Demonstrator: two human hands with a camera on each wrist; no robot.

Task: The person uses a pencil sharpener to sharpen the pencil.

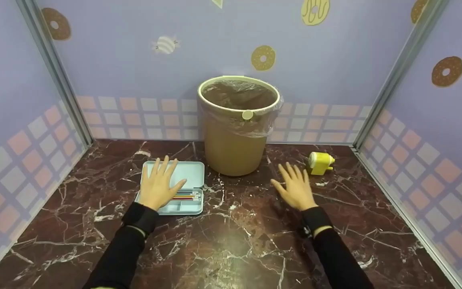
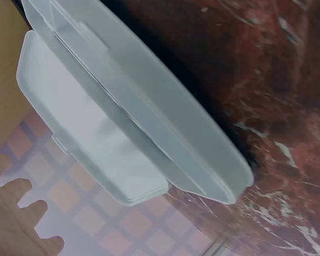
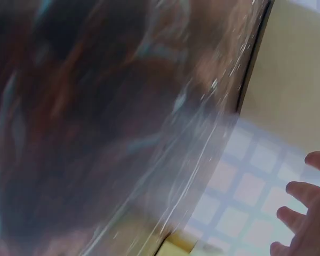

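My left hand (image 1: 158, 186), fingers straight and spread, is over the left part of an opened light-blue pencil case (image 1: 191, 170) and hides some of it. Several pencils (image 1: 189, 197) lie in the case's near half, beside small compartments. In the left wrist view the case's tray wall (image 2: 165, 101) and raised lid (image 2: 90, 133) fill the middle, with my fingertips at the lower left. My right hand (image 1: 296, 188) is spread over the tabletop, holding nothing. Just beyond its fingertips, to the right, stands a yellow pencil sharpener-like object (image 1: 320, 163) with a white end.
A tan trash bin (image 1: 235, 144) lined with a clear plastic bag (image 1: 251, 127) stands at the back middle, between the hands. Patterned lilac wall panels (image 1: 126, 72) enclose the dark red marble tabletop (image 1: 231, 245) at the back and both sides.
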